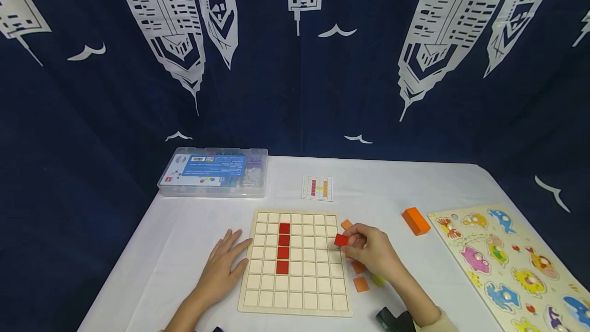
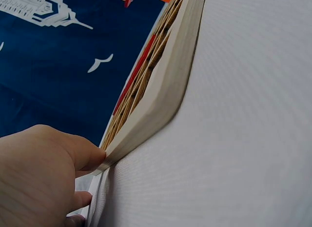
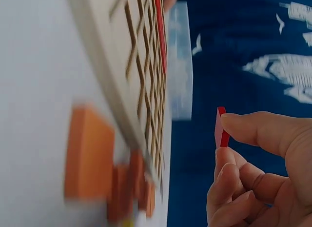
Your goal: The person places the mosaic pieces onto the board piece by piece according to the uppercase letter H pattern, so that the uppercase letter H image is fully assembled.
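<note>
A wooden grid board (image 1: 297,307) lies on the white table, with a column of several red square tiles (image 1: 283,240) set in its cells. My right hand (image 1: 375,252) pinches one more red square tile (image 1: 341,240) between thumb and fingers, above the board's right edge; the right wrist view shows this tile (image 3: 222,127) edge-on. My left hand (image 1: 223,270) lies on the left side of the board with fingers extended, fingertips touching its edge. In the left wrist view its thumb (image 2: 85,151) meets the board's side. Orange square tiles (image 1: 361,284) and a yellow tile (image 1: 378,280) lie right of the board.
A small pattern card (image 1: 317,188) lies behind the board. At back left is a clear plastic case (image 1: 212,173). An orange block (image 1: 416,221) and an animal puzzle board (image 1: 502,265) occupy the right side. A black object (image 1: 394,320) shows by the right wrist.
</note>
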A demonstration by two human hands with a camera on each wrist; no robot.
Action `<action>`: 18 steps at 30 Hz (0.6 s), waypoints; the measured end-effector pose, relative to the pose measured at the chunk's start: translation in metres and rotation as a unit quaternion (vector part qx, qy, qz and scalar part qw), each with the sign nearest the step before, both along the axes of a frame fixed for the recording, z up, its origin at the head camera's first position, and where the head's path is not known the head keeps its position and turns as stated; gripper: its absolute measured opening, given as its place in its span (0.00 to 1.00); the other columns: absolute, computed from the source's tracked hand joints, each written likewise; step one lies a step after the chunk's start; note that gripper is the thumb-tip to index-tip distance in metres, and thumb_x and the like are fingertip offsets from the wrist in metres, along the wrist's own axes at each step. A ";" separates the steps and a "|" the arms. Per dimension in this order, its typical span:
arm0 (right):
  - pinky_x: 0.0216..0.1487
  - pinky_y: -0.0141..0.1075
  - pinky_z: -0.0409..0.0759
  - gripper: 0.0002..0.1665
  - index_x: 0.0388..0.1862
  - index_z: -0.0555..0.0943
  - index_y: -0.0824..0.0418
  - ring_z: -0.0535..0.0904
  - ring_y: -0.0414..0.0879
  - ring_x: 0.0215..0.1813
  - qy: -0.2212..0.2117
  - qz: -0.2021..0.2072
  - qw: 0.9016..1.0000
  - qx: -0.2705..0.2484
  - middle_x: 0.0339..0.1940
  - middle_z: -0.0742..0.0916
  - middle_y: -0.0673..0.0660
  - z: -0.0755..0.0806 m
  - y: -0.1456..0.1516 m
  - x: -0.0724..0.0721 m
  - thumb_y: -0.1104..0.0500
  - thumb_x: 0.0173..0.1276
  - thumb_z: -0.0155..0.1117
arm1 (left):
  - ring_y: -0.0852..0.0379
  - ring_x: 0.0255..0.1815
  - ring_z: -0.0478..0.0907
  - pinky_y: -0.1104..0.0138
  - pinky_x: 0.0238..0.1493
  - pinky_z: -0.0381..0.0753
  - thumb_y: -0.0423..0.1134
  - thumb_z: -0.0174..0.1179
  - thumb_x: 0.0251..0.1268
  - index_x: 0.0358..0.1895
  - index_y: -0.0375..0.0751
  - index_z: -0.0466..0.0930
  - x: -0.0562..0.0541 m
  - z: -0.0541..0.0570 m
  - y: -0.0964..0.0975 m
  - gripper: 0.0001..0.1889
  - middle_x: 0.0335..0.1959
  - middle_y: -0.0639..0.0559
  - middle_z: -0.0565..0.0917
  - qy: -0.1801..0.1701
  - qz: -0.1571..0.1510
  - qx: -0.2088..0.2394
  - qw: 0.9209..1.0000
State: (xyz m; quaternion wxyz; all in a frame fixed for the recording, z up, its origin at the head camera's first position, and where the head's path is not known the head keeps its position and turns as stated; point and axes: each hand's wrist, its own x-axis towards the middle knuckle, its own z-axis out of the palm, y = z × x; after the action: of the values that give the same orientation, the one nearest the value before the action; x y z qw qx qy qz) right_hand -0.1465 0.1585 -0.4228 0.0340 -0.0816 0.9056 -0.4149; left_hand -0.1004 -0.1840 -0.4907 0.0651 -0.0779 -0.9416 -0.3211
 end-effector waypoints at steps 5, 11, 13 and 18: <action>0.20 0.26 0.69 0.13 0.36 0.81 0.59 0.69 0.36 0.22 0.001 0.043 0.999 -0.018 0.25 0.79 0.48 -0.003 -0.022 0.012 0.66 0.53 0.75 | 0.38 0.79 0.51 0.42 0.76 0.47 0.36 0.61 0.64 0.64 0.44 0.76 0.000 0.001 0.000 0.23 0.74 0.39 0.65 -0.001 0.000 -0.001 1.000; 0.22 0.25 0.69 0.13 0.34 0.81 0.57 0.68 0.32 0.21 0.020 0.105 0.994 -0.017 0.24 0.79 0.44 -0.007 -0.049 0.024 0.67 0.51 0.74 | 0.38 0.79 0.51 0.43 0.76 0.47 0.36 0.61 0.65 0.64 0.44 0.76 0.000 0.000 0.000 0.23 0.74 0.40 0.66 0.001 0.000 -0.002 1.000; 0.22 0.24 0.69 0.13 0.34 0.81 0.56 0.67 0.31 0.20 0.023 0.126 0.992 -0.014 0.24 0.79 0.43 -0.009 -0.058 0.028 0.67 0.51 0.73 | 0.38 0.78 0.52 0.43 0.76 0.48 0.35 0.61 0.64 0.64 0.44 0.76 -0.001 0.000 0.000 0.23 0.73 0.40 0.66 0.007 0.000 -0.005 1.000; 0.23 0.24 0.69 0.13 0.33 0.81 0.55 0.67 0.29 0.20 0.020 0.169 0.985 -0.003 0.23 0.79 0.42 -0.013 -0.078 0.034 0.66 0.50 0.74 | 0.37 0.78 0.52 0.42 0.76 0.49 0.36 0.61 0.64 0.64 0.44 0.77 -0.001 -0.001 0.000 0.23 0.73 0.40 0.66 0.012 0.001 -0.009 1.000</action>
State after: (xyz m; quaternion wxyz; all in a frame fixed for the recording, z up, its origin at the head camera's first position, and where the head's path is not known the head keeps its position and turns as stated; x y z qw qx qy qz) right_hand -0.1121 0.0806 -0.4354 0.0848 -0.2419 0.8780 -0.4041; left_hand -0.1009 -0.1839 -0.4922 0.0761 -0.0812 -0.9437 -0.3115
